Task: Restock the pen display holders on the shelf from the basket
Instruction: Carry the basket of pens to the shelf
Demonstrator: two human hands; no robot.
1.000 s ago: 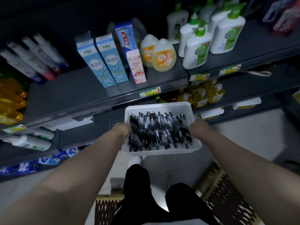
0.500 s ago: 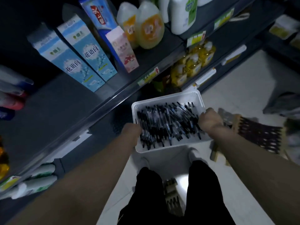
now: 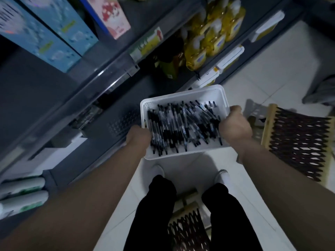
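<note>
I hold a white plastic basket (image 3: pixel 192 96) in front of me at waist height, above my feet. It is filled with several black pens (image 3: pixel 181 127) lying in a loose pile. My left hand (image 3: pixel 138 136) grips the basket's left rim and my right hand (image 3: pixel 234 124) grips its right rim. The dark grey shelf unit (image 3: pixel 54 98) runs along my left side, close to the basket. No pen display holder is recognisable in this blurred view.
Blue cartons (image 3: pixel 54 28) and a pink box (image 3: pixel 110 15) stand on the upper shelf. Yellow bottles (image 3: pixel 212 31) fill a lower shelf. White tubes (image 3: pixel 21 194) lie at the lower left. A wooden stool with dark woven webbing (image 3: pixel 297 144) stands on the white tiled floor at right.
The view has tilted down and turned right. The shelves slid up and to the left, and the basket moved right and away from the shelf, still held in both hands.
</note>
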